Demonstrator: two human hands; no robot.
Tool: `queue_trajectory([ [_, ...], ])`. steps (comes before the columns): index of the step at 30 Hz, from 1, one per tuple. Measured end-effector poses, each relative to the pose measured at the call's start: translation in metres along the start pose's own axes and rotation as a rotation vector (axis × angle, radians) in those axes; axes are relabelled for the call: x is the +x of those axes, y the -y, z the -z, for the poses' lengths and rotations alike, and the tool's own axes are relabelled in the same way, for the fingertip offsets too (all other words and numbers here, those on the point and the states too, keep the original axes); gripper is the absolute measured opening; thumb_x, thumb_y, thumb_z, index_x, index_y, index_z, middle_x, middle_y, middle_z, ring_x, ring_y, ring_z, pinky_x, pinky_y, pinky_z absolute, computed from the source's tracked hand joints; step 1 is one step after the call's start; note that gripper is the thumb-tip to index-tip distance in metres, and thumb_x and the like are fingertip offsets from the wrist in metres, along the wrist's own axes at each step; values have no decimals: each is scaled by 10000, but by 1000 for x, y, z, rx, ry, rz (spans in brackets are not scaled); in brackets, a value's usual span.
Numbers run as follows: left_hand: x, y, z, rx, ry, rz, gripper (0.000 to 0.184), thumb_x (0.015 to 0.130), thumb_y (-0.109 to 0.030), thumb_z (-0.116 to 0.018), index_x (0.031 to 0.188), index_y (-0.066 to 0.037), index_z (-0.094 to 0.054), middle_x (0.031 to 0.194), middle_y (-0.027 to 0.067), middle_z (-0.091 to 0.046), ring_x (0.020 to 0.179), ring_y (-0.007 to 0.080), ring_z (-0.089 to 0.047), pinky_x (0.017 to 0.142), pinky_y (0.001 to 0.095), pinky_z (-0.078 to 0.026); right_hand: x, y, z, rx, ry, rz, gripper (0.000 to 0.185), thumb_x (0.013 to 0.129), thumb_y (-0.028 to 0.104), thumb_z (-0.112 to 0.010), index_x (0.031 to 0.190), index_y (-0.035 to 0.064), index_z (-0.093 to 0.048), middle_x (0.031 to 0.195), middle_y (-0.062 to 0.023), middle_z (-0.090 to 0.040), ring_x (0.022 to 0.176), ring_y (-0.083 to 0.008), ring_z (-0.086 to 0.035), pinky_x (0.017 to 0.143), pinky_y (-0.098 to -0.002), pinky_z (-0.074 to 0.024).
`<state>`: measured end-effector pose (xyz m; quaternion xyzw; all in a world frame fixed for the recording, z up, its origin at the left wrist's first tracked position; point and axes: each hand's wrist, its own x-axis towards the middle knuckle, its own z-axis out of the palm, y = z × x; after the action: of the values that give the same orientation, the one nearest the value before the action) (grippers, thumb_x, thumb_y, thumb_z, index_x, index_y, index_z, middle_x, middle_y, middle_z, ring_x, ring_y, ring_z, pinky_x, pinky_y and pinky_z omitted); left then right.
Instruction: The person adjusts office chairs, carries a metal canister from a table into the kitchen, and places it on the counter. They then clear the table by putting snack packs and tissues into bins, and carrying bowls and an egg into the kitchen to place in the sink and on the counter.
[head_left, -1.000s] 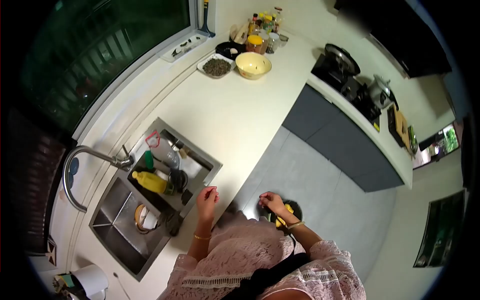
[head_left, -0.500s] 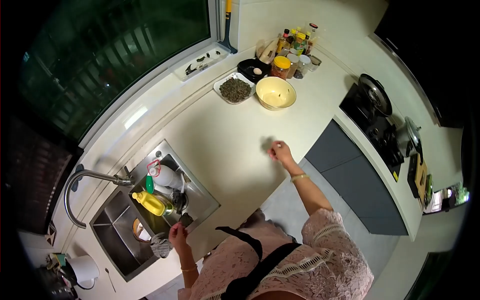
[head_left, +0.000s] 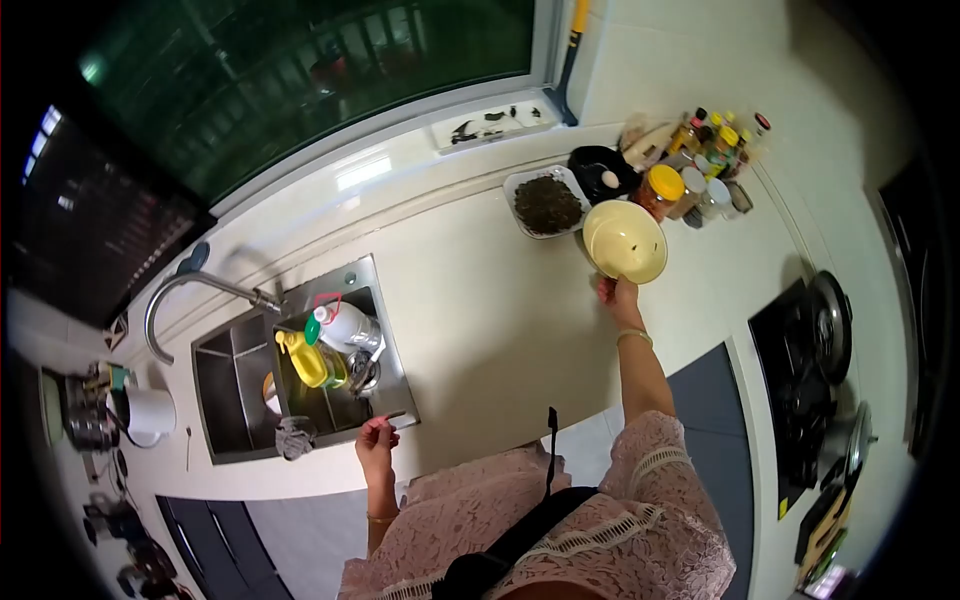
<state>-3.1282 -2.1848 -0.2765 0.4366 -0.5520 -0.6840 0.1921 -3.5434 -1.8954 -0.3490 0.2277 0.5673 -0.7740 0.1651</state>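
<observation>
The fingers of my right hand [head_left: 620, 294] are closed on the near rim of a pale yellow bowl [head_left: 625, 242], which has a few dark specks inside. Just left of the bowl lies a white dish [head_left: 517, 183] heaped with dark dried leaves [head_left: 547, 206]. My left hand [head_left: 377, 436] is closed by the sink's front right corner; whether it grips anything is too small to tell. Near its fingers is a small dark object [head_left: 396, 415].
The steel sink [head_left: 398, 375] holds a yellow bottle [head_left: 308, 360] and a white bottle [head_left: 348, 327], with a grey cloth [head_left: 295, 438] over its front edge. Jars [head_left: 662, 187] and a black bowl with an egg [head_left: 609, 179] stand behind. A stove [head_left: 780, 370] is right.
My right hand has reached forward across the counter and taken hold of the yellow bowl's rim. The view has swung right, and my left hand stays near the sink's front edge.
</observation>
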Motion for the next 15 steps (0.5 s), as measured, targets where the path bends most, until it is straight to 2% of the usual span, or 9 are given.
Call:
queue_trajectory([
  [3, -5, -2, -3, -28, -51, 43, 98, 804, -144, -543, 872, -79, -569, 705, -2, -549, 592, 67, -490, 547, 200, -414, 6, -3, -5, 36, -90, 16, 362, 864, 332, -352, 772, 20, -512, 551, -54, -499, 400, -157, -443, 370, -260, -372],
  [5, -7, 1, -3, -65, -101, 65, 94, 803, -141, -543, 867, -77, -570, 700, -2, -550, 582, 66, -488, 541, 197, -414, 8, -9, 1, 132, 112, 34, 349, 849, 349, -405, 822, 17, -509, 582, -57, -513, 437, -167, -467, 407, -272, -402],
  [6, -8, 3, -3, -66, -96, 66, 94, 803, -141, -543, 867, -77, -570, 700, -2, -550, 582, 66, -488, 541, 197, -414, 9, -16, 0, 132, 107, 37, 349, 849, 349, -405, 822, 17, -509, 582, -57, -513, 437, -167, -467, 407, -272, -402],
  [8, -10, 8, -6, -92, -150, 103, 90, 804, -139, -541, 859, -72, -569, 691, -2, -547, 572, 66, -485, 531, 194, -414, 2, -34, -25, 63, 132, -179, 322, 831, 349, -463, 869, 31, -497, 696, -79, -531, 548, -170, -510, 490, -295, -444],
  [10, -13, 7, -11, -111, -148, 125, 88, 808, -132, -536, 856, -64, -565, 691, 4, -549, 572, 69, -488, 528, 194, -414, -17, -31, -65, 33, 110, -211, 313, 817, 337, -506, 883, 32, -481, 779, -88, -532, 666, -179, -517, 578, -307, -460],
  [11, -15, 5, -14, -122, -152, 143, 87, 811, -126, -532, 854, -56, -562, 691, 10, -550, 572, 73, -491, 526, 193, -415, -16, -32, -80, 25, 119, -211, 313, 817, 337, -506, 883, 32, -481, 779, -88, -532, 666, -179, -517, 578, -307, -460],
  [13, -17, 3, -16, -126, -172, 140, 88, 811, -122, -529, 855, -53, -561, 687, 13, -550, 571, 74, -490, 525, 194, -417, -3, -35, -105, 86, 255, -197, 321, 812, 334, -514, 968, 61, -450, 887, -84, -481, 791, -202, -497, 702, -367, -457],
  [15, -19, 3, -15, -97, -173, 118, 93, 810, -119, -527, 858, -46, -560, 691, 18, -550, 573, 76, -491, 528, 197, -420, 39, -45, -113, 93, 359, -167, 330, 811, 333, -518, 981, 62, -441, 887, -77, -461, 804, -211, -483, 729, -383, -448],
])
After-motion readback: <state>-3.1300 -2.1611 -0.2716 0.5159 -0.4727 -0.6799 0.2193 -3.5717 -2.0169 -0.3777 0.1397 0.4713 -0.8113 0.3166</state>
